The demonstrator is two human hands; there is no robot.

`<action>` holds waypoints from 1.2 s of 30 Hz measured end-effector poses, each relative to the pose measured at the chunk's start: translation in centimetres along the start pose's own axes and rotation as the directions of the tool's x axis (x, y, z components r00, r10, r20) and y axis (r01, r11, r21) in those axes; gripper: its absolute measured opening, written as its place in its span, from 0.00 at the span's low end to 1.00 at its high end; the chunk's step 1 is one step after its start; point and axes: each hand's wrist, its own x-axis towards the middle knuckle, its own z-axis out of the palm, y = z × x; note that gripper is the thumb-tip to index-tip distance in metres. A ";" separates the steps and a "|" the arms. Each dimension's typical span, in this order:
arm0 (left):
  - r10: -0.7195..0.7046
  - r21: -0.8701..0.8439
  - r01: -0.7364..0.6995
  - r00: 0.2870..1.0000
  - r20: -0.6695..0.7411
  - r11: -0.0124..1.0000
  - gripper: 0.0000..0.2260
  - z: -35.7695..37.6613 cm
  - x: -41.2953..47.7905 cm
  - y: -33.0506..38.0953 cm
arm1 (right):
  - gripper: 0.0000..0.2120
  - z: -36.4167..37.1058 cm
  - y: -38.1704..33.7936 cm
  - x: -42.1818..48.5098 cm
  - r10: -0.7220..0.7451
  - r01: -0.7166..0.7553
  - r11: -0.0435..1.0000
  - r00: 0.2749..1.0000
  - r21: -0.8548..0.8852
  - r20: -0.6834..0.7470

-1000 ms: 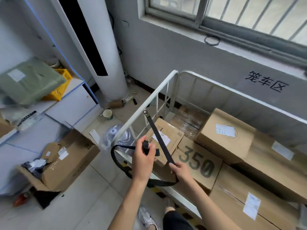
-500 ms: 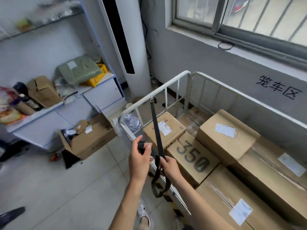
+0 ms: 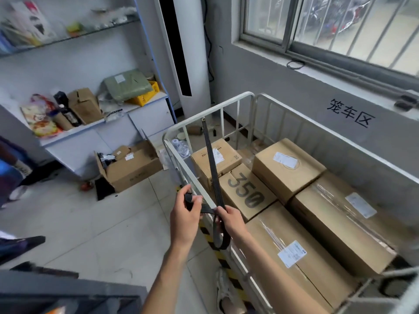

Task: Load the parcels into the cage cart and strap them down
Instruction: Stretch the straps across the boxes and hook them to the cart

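Wall [image 3: 294, 91]: grey, below a barred window; black characters 笼车区 [image 3: 350, 115] are painted on it, just above the cart.
Cage cart [image 3: 208, 108]: white barred rails; it holds five brown parcels packed close, touching one another.
Parcels: two large taped boxes [image 3: 306, 282] [image 3: 340, 225] at the near end, each with a white shipping label too small to read; a medium box [image 3: 288, 168] with a white label by the far rail; a box printed "350" [image 3: 246, 193]; a small labelled box [image 3: 223, 155] in the far corner.
Floor carton [image 3: 133, 164]: flaps open, with dark items and small packets inside.
Strap [image 3: 212, 168]: black webbing, not yet over the parcels; its free end rises to the top rail; a second ago a wide loop swung out to the left, now a short narrow loop hangs below the right hand.
Left hand [image 3: 184, 219]: fingers curled round a folded end of the strap.
Right hand [image 3: 231, 219]: pinches the strap where it crosses, just beside the left hand, over the cart's near rail.
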 end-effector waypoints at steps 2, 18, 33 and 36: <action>-0.003 0.017 0.003 1.000 0.003 1.000 0.17 0.1 -3.8 -0.5 | 0.09 -1.7 1.9 -3.6 0.015 -0.015 1.000 1.000 -0.004 0.003; -0.118 -0.024 0.117 0.991 -0.068 0.993 0.10 5.3 -31.7 -0.7 | 0.10 -18.7 12.6 -23.1 0.083 -0.082 0.997 0.990 -0.017 0.117; -0.635 0.508 0.437 0.700 0.327 0.743 0.08 21.8 -52.1 -5.3 | 0.13 -40.3 24.7 -33.4 0.086 -0.079 0.988 0.995 -0.130 0.051; -0.678 0.612 0.381 0.633 0.373 0.693 0.12 23.9 -53.2 -4.5 | 0.13 -42.4 25.8 -35.1 0.086 -0.080 0.989 0.995 -0.120 0.043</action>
